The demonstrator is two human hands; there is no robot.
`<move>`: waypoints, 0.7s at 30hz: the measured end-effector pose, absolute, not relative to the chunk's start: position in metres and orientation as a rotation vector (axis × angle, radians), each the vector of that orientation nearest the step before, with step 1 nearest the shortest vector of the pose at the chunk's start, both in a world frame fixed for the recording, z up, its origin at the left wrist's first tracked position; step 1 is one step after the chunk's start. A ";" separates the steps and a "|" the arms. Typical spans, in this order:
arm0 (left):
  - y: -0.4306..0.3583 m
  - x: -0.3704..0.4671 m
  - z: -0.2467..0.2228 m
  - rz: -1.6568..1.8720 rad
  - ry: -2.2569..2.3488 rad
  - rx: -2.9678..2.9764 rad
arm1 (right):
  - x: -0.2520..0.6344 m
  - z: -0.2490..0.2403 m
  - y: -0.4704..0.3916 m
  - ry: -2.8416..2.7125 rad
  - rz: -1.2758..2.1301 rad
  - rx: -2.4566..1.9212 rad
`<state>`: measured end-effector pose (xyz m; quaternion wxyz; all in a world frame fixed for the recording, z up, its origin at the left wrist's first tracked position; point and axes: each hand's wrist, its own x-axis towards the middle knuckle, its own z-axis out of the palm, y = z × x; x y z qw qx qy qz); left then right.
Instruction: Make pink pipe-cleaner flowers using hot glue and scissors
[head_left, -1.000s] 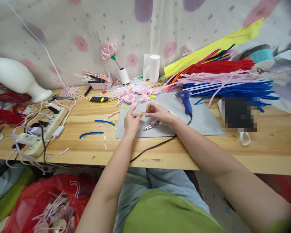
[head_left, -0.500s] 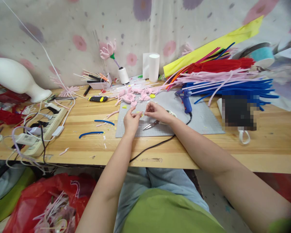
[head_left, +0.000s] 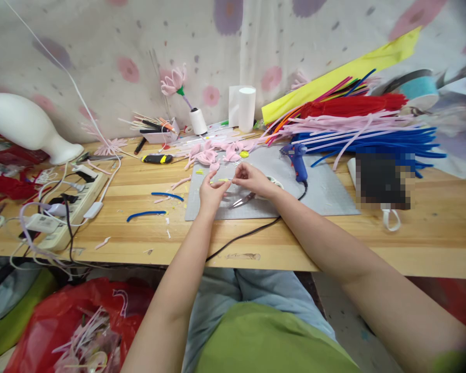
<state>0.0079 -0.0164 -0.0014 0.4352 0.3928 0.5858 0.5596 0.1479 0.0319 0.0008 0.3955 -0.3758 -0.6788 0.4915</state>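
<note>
Over the grey cutting mat [head_left: 322, 199], my left hand [head_left: 212, 194] and my right hand [head_left: 254, 181] meet with their fingertips pinched. Between them is a small yellow strip [head_left: 224, 180], partly hidden by the fingers; its exact kind is too small to make out. Scissors [head_left: 243, 200] with white handles lie on the mat under my right hand, partly covered. Just beyond my hands are pink pipe-cleaner petals [head_left: 207, 157] and a yellow piece [head_left: 244, 154]. A blue glue gun [head_left: 296, 160] rests to the right on the mat.
Bundles of red [head_left: 353, 106], pink and blue pipe cleaners [head_left: 384, 142] lie at the back right. A pink flower [head_left: 174, 82] stands in a white spool. At left are a utility knife [head_left: 157, 158] and a power strip [head_left: 77, 207] with tangled cables. The glue gun's black cord [head_left: 244, 234] crosses the front.
My hands have shifted very slightly, and the yellow strip between the fingertips shows longer now. The tools and bundles around them are where they were.
</note>
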 end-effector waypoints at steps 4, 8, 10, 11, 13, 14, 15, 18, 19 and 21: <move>-0.017 0.010 0.001 1.408 1.435 0.888 | 0.148 0.001 0.033 -1.698 1.245 -0.949; -0.016 0.010 0.000 1.414 1.449 0.890 | 0.148 0.000 0.033 -1.699 1.230 -0.946; -0.015 0.010 -0.001 1.413 1.461 0.889 | 0.148 0.000 0.034 -1.707 1.231 -0.946; -0.015 0.010 -0.002 1.412 1.465 0.884 | 0.149 0.000 0.034 -1.713 1.233 -0.945; -0.014 0.009 -0.003 1.413 1.472 0.871 | 0.149 0.000 0.034 -1.726 1.236 -0.939; -0.014 0.009 -0.003 1.416 1.478 0.865 | 0.149 0.001 0.034 -1.732 1.236 -0.935; -0.014 0.009 -0.003 1.418 1.485 0.860 | 0.149 0.001 0.033 -1.736 1.233 -0.932; -0.015 0.010 -0.002 1.412 1.470 0.870 | 0.149 0.002 0.033 -1.736 1.221 -0.930; -0.016 0.010 -0.001 1.406 1.450 0.877 | 0.149 0.002 0.033 -1.731 1.219 -0.931; -0.017 0.010 0.001 1.391 1.408 0.882 | 0.149 0.002 0.033 -1.720 1.223 -0.933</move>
